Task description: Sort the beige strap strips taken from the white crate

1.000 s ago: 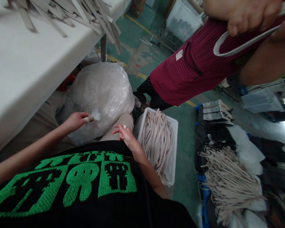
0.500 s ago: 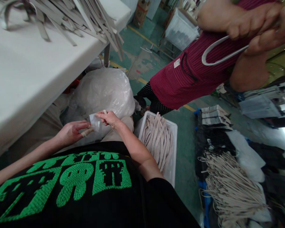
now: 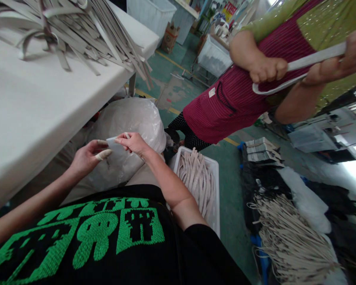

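My right hand (image 3: 132,143) pinches a small whitish translucent piece (image 3: 118,145) at its upper edge, above a large clear plastic bag (image 3: 136,114). At the left side of that piece is my left hand (image 3: 90,156), thumb and fingers apart, with pale coverings on some fingertips; nothing shows between them. The bag bulges beside the white table (image 3: 47,83). A white bin (image 3: 215,194) of beige strips (image 3: 195,178) stands to the right of my right arm.
Grey strips (image 3: 86,31) lie on the table and hang over its corner. Across from me stands a person in a red apron (image 3: 222,107), holding a looped pale strip (image 3: 311,59). A heap of thin beige strips (image 3: 293,237) lies at the lower right.
The whitish piece has shifted slightly left and up with my right hand. My left thumb and fingers have spread. The other person's hands have moved left and lower, the strip now stretched between them.
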{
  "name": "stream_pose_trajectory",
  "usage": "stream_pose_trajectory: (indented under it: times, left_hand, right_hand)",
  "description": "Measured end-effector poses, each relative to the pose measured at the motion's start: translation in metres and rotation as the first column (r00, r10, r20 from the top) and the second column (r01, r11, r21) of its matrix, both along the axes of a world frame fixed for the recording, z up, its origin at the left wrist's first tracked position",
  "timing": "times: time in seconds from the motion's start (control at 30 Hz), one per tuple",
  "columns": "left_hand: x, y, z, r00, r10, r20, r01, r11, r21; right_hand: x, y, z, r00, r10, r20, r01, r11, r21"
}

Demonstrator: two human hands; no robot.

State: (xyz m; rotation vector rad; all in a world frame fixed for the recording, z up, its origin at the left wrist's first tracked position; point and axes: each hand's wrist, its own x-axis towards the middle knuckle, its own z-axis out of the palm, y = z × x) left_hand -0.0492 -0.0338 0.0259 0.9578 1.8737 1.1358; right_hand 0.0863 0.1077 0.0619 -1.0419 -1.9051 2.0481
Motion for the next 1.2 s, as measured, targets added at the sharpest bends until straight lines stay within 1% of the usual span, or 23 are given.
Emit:
stream_pose_trajectory:
  times: [0.1,0.13,0.2,0.27,0.37,0.53,0.67,0.77,0.83,0.9,1.0,1.1,1.2]
  left_hand:
    - [0.007,0.015,0.003,0.981,-0.055,0.188,0.044,0.997,0.06]
    - [0.011,0.019,0.002,0.971,-0.078,0.226,0.066,0.996,0.064]
    - [0.018,0.022,0.0,0.956,-0.084,0.282,0.071,0.996,0.058]
    - [0.025,0.02,-0.004,0.934,-0.051,0.354,0.031,0.998,0.061]
    - [0.03,0.013,-0.01,0.89,0.017,0.456,-0.058,0.995,0.076]
    - [0.029,-0.001,-0.016,0.856,0.06,0.513,-0.099,0.994,0.049]
    - [0.027,-0.012,-0.025,0.858,0.093,0.506,-0.1,0.995,-0.014]
    - [0.024,-0.017,-0.03,0.885,0.053,0.463,-0.031,0.998,-0.056]
    - [0.022,-0.018,-0.032,0.9,-0.012,0.436,0.054,0.995,-0.085]
    - [0.021,-0.016,-0.033,0.9,-0.095,0.425,0.16,0.98,-0.119]
    - [0.02,-0.012,-0.034,0.874,-0.181,0.45,0.288,0.94,-0.181]
    - [0.021,-0.011,-0.038,0.838,-0.221,0.5,0.378,0.895,-0.237]
    - [0.024,-0.015,-0.043,0.79,-0.251,0.559,0.453,0.853,-0.259]
  right_hand:
    - [-0.013,0.002,0.006,0.999,0.043,-0.003,-0.042,0.994,0.103]
    - [-0.018,0.005,0.007,0.999,0.036,-0.007,-0.035,0.99,0.133]
    - [-0.025,0.014,0.007,1.0,-0.005,-0.019,0.008,0.984,0.179]
    - [-0.028,0.026,0.007,0.997,-0.079,-0.026,0.082,0.977,0.196]
    - [-0.027,0.047,0.007,0.981,-0.191,-0.016,0.191,0.967,0.171]
    - [-0.024,0.073,0.009,0.952,-0.305,0.004,0.302,0.944,0.133]
    - [-0.023,0.091,0.007,0.93,-0.366,-0.021,0.366,0.924,0.111]
    - [-0.023,0.101,0.004,0.926,-0.375,-0.034,0.377,0.921,0.103]
    - [-0.023,0.105,0.003,0.929,-0.368,-0.034,0.37,0.923,0.105]
    - [-0.025,0.106,0.004,0.933,-0.36,-0.031,0.361,0.925,0.117]
    - [-0.028,0.105,0.007,0.936,-0.351,-0.021,0.35,0.925,0.148]
    - [-0.031,0.102,0.012,0.94,-0.34,-0.025,0.338,0.924,0.176]
    - [-0.035,0.099,0.016,0.944,-0.329,-0.019,0.327,0.927,0.182]
